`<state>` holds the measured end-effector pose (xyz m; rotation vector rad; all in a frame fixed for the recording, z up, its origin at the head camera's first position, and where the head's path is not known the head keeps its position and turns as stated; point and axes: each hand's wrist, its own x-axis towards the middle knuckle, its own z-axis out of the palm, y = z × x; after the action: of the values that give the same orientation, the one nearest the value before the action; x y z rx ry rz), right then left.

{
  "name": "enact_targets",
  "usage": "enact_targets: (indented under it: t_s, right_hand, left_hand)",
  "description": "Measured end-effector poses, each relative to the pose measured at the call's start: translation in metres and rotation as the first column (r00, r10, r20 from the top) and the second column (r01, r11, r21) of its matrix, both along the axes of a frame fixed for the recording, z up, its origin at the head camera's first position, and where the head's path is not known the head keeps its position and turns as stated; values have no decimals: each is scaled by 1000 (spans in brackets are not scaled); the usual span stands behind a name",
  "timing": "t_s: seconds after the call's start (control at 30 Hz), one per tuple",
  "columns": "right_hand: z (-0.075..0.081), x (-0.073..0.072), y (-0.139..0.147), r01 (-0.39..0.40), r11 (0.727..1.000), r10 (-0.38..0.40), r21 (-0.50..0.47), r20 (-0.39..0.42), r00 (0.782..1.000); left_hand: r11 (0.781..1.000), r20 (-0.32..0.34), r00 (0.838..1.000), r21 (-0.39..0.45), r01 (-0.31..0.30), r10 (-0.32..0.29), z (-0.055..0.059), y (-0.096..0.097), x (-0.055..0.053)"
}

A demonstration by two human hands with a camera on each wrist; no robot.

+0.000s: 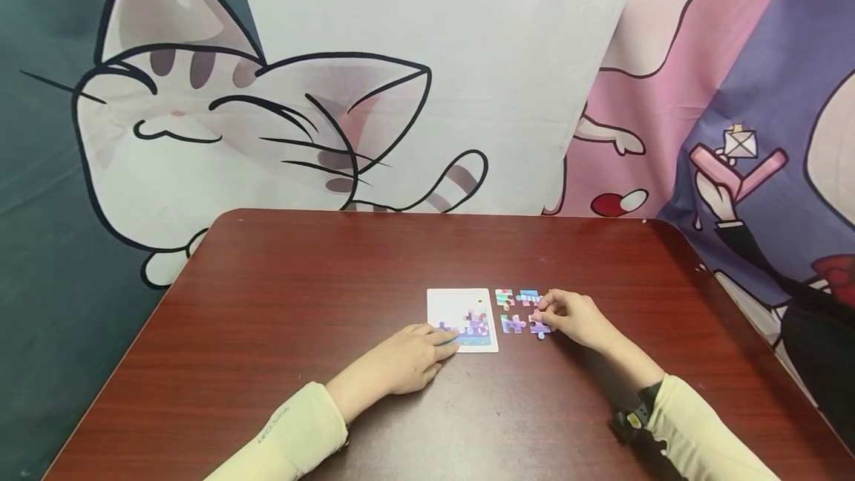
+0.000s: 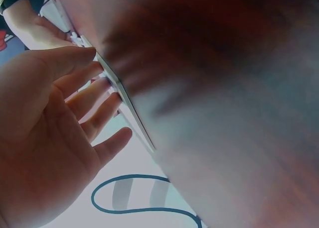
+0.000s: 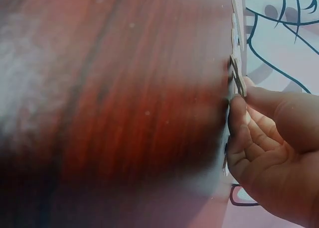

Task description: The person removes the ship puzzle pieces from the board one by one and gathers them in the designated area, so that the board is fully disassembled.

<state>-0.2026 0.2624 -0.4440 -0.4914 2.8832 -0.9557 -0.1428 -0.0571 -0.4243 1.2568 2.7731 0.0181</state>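
Observation:
A square white puzzle board point(image 1: 457, 299) with purple and blue pieces along its lower part lies on the table. My left hand point(image 1: 409, 358) rests its fingertips on the board's lower left, fingers extended; the left wrist view shows the spread fingers point(image 2: 94, 111) at the board's edge. Right of the board, my right hand point(image 1: 577, 319) pinches a purple jigsaw piece point(image 1: 539, 328) between thumb and index finger. In the right wrist view this piece point(image 3: 238, 76) stands tilted. Close by lie more jigsaw pieces: one pink-and-green point(image 1: 504, 296), one blue point(image 1: 530, 297) and one purple point(image 1: 513, 324).
The reddish-brown wooden table point(image 1: 300, 273) has rounded far corners. Behind it hangs a cloth backdrop point(image 1: 521, 80) with cartoon cats. A dark watch-like band point(image 1: 634, 418) is on the right wrist.

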Motion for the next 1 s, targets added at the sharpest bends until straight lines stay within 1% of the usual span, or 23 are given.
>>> enact_targets:
  t_s: [0.2,0.43,0.53,0.7,0.87,1.0]
  right_hand:
    - [1,-1,-2,-6,1000,6,7,-2,1000]
    - [1,-2,-3,-1,1000,1,13,-1,1000]
    - [1,-2,-3,5,1000,-5,12,11,1000]
    - [1,-4,-3,-10,1000,11,-6,39,999]
    - [2,-4,-1,-11,1000,11,18,24,1000]
    - [4,-3,1,25,999,-25,34,-6,1000]
  left_hand:
    - [1000,13,1000,-11,-2,2,3,0,0]
    - [1000,36,999,-1,-22,22,0,0,1]
    - [1000,47,999,-2,-26,27,1,0,1]
    - [999,71,997,-5,-32,33,2,-1,0]
    - [999,85,996,-2,-33,33,2,-1,-1]
    - [999,105,993,7,-45,45,3,0,-1]
